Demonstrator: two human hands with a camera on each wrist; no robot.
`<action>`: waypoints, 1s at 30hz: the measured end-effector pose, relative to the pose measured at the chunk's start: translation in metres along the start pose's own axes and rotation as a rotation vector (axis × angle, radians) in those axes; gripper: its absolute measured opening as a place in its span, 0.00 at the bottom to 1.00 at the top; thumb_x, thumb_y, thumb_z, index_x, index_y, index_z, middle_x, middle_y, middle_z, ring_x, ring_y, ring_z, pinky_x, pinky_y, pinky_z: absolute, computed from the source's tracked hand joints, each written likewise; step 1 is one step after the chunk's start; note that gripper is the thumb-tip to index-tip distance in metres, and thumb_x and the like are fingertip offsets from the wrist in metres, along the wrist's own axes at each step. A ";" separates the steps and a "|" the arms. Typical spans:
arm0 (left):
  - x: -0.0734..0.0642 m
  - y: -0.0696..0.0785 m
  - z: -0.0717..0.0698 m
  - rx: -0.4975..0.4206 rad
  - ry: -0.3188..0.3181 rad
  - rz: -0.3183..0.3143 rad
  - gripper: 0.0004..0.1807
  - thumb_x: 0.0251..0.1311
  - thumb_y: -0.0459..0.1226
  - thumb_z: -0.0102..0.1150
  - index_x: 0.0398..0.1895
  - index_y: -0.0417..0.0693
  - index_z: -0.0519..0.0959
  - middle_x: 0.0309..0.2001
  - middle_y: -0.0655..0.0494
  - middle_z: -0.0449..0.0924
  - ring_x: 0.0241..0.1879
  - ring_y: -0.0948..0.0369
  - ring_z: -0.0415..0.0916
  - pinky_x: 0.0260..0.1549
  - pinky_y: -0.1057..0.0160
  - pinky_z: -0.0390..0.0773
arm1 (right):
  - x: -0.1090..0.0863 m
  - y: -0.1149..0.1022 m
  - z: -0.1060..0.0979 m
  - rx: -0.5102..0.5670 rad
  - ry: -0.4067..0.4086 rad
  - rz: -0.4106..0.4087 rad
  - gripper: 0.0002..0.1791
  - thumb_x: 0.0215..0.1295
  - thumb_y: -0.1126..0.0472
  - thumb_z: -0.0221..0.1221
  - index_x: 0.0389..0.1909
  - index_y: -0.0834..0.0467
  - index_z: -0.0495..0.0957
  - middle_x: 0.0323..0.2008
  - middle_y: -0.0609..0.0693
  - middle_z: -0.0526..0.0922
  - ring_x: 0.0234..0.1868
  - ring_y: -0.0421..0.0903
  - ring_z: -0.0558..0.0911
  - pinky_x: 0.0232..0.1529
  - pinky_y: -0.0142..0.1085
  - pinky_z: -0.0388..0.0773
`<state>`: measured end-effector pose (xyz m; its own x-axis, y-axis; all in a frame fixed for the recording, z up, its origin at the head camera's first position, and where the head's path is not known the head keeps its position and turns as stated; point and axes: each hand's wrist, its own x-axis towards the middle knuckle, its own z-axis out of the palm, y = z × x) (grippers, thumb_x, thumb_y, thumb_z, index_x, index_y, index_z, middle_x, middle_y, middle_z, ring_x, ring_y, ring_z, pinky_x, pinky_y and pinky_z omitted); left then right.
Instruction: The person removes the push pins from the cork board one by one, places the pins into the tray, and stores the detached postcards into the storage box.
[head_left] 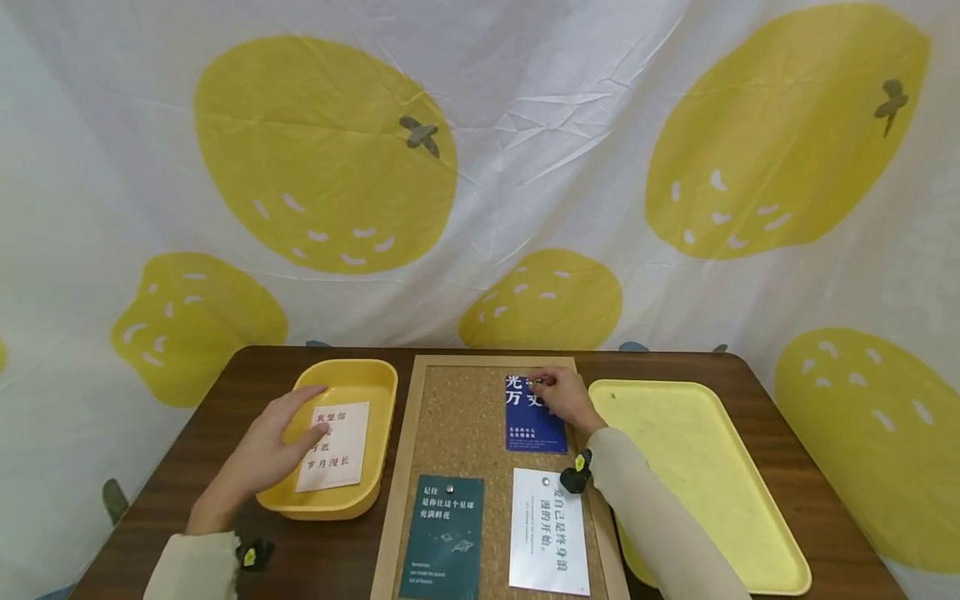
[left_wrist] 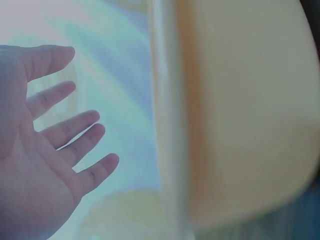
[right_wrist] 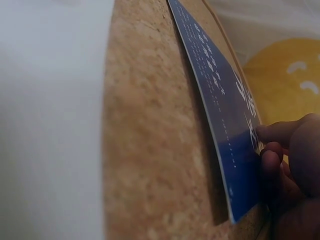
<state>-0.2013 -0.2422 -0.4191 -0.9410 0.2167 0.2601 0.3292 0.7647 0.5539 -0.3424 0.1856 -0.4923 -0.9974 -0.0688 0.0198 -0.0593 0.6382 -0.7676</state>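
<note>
My right hand [head_left: 564,395] is at the top of a blue card [head_left: 534,427] on the corkboard [head_left: 459,417]. Its thumb and fingertips pinch a small silver pushpin [head_left: 537,382] at the card's top edge. In the right wrist view, the near edge of the blue card [right_wrist: 220,130] stands off the cork. My left hand [head_left: 272,437], fingers spread, hovers over a yellow tub [head_left: 384,400]. Inside the tub lies a pale pink card [head_left: 341,450] with red writing, partly covered by that hand. The left wrist view shows the left palm holding nothing.
Lower on the corkboard, a dark green card [head_left: 442,542] and a white card [head_left: 547,533] each have a silver pin near the top. A shallow yellow tray [head_left: 697,467] lies right of the board, under the right forearm. Behind the brown table [head_left: 757,425] hangs a lemon-print curtain [head_left: 525,183].
</note>
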 end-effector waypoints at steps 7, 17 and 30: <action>0.006 0.034 0.012 -0.003 -0.007 0.176 0.28 0.59 0.44 0.56 0.63 0.54 0.64 0.62 0.52 0.64 0.63 0.52 0.58 0.58 0.46 0.60 | 0.001 -0.001 0.003 0.010 0.004 0.004 0.09 0.60 0.61 0.58 0.41 0.53 0.81 0.26 0.50 0.77 0.19 0.44 0.74 0.17 0.33 0.72; 0.012 0.069 0.030 0.001 -0.070 0.233 0.29 0.59 0.45 0.56 0.65 0.56 0.63 0.63 0.53 0.63 0.63 0.54 0.58 0.59 0.47 0.60 | 0.003 0.001 0.005 0.016 0.019 -0.021 0.09 0.59 0.62 0.59 0.40 0.54 0.81 0.24 0.50 0.77 0.18 0.43 0.74 0.16 0.33 0.72; 0.029 0.110 0.065 0.082 -0.215 0.370 0.32 0.59 0.45 0.55 0.67 0.58 0.59 0.67 0.55 0.56 0.66 0.56 0.53 0.62 0.53 0.58 | 0.004 0.001 0.003 0.005 0.039 0.000 0.09 0.59 0.61 0.59 0.40 0.54 0.81 0.26 0.50 0.78 0.19 0.43 0.74 0.16 0.33 0.72</action>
<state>-0.1974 -0.1125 -0.4018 -0.7585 0.6001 0.2541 0.6483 0.6554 0.3875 -0.3460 0.1836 -0.4944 -0.9983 -0.0386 0.0446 -0.0590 0.6342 -0.7709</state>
